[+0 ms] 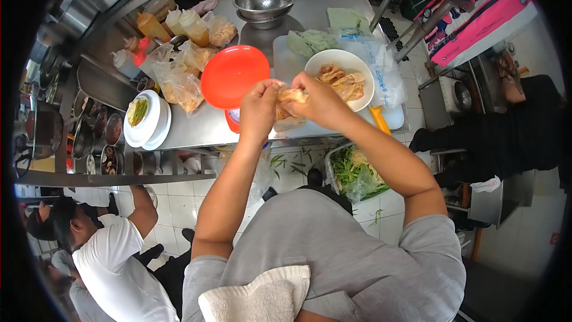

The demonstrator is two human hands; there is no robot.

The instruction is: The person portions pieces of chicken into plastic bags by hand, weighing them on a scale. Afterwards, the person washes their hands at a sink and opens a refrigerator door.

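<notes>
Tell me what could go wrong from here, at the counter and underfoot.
The left hand and right hand pinch a soft piece of food in their fingers, outside the white bowl; it could slip or drip onto the counter.
The yellow handle lies by the counter's front edge, near the right forearm in this view; a sleeve or elbow might knock it.
Leaf scraps litter the floor tiles near the shoes, a possible slip.

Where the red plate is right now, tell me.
In the head view, the red plate is at the left, just beyond the left hand, between the bagged food and the white bowl.
</notes>
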